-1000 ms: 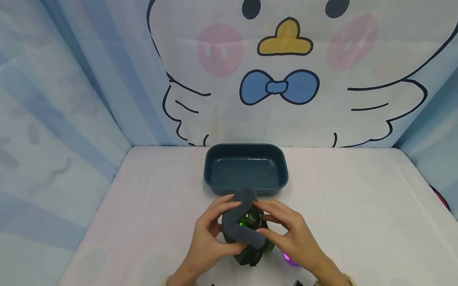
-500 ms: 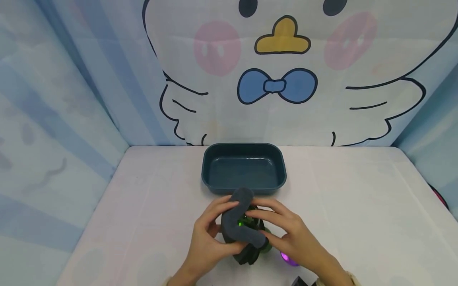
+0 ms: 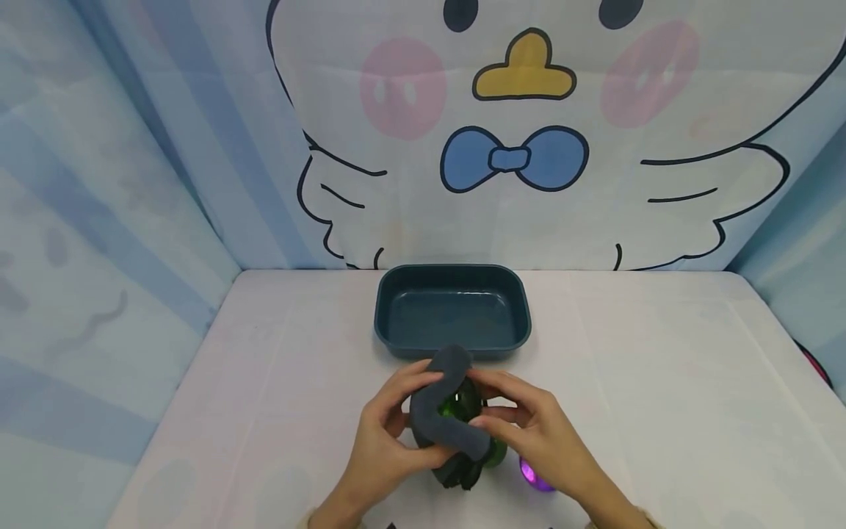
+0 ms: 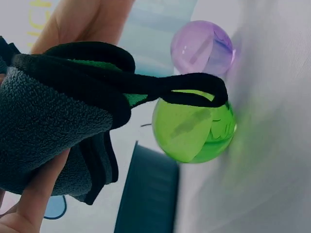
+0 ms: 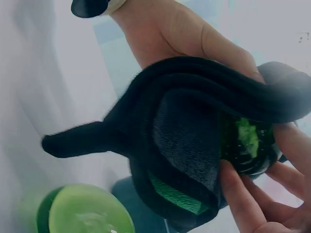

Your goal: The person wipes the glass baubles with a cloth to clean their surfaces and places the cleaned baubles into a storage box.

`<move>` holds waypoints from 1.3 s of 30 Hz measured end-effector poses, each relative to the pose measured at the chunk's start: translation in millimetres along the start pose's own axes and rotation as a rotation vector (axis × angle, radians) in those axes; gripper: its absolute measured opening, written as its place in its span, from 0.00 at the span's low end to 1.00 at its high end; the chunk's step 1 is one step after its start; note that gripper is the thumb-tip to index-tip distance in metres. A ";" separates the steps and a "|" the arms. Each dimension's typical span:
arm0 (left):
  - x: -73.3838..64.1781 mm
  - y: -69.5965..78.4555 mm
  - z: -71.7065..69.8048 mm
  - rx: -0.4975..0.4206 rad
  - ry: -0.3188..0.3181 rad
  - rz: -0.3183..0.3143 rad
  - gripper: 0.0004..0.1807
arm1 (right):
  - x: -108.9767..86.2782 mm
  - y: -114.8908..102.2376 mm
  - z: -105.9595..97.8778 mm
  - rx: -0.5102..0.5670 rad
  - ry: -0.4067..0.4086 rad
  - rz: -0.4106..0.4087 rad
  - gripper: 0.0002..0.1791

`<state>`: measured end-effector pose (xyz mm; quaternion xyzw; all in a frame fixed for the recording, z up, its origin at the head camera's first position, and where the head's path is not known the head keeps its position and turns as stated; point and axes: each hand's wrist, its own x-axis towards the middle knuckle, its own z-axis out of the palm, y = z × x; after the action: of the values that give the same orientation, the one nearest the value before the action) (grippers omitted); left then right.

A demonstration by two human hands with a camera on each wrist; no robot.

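Observation:
In the head view my left hand grips a dark grey fuzzy cloth with thumb and fingers spread around its left side. The cloth has black edging and a black loop, and green shows inside a fold. It is bunched around a shiny, see-through dark green ball. My right hand holds that ball from the right, fingers curled against it and the cloth's edge; the right wrist view shows the ball between cloth and fingertips. Its far side is hidden.
A lighter green clear ball lies on the white table beneath the cloth. Beside it is a purple clear ball, partly behind my right hand. A dark teal rectangular tray stands just beyond my hands. A printed curtain rises behind.
My right fingers reached over the green ball half a second ago; they have drawn back to its right side, so more of the ball shows. My left hand keeps its grip on the cloth.

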<state>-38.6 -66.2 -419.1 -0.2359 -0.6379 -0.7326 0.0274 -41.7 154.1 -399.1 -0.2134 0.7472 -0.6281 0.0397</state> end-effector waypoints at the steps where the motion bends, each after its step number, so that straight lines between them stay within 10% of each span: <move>1: -0.2 -0.3 -0.3 -0.002 -0.002 0.010 0.36 | 0.1 -0.4 0.4 0.001 0.000 0.008 0.27; 16: -4.2 1.7 -3.6 0.034 0.031 0.011 0.41 | 2.1 5.1 -1.5 0.005 -0.078 -0.143 0.29; 23: -5.9 -2.0 -0.4 -0.008 0.017 0.018 0.39 | 3.8 11.8 -1.7 -0.291 -0.042 -0.430 0.27; 28: -6.3 -0.6 1.7 0.022 0.014 0.044 0.39 | 5.1 9.7 -0.5 -0.311 0.002 -0.515 0.21; 39: -2.0 -0.7 7.5 0.130 -0.009 0.154 0.39 | 2.8 8.0 -2.3 -0.052 0.036 -0.253 0.30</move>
<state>-34.7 -59.5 -419.9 -0.2853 -0.6640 -0.6845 0.0960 -47.1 156.1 -405.6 -0.2955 0.7309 -0.6123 -0.0589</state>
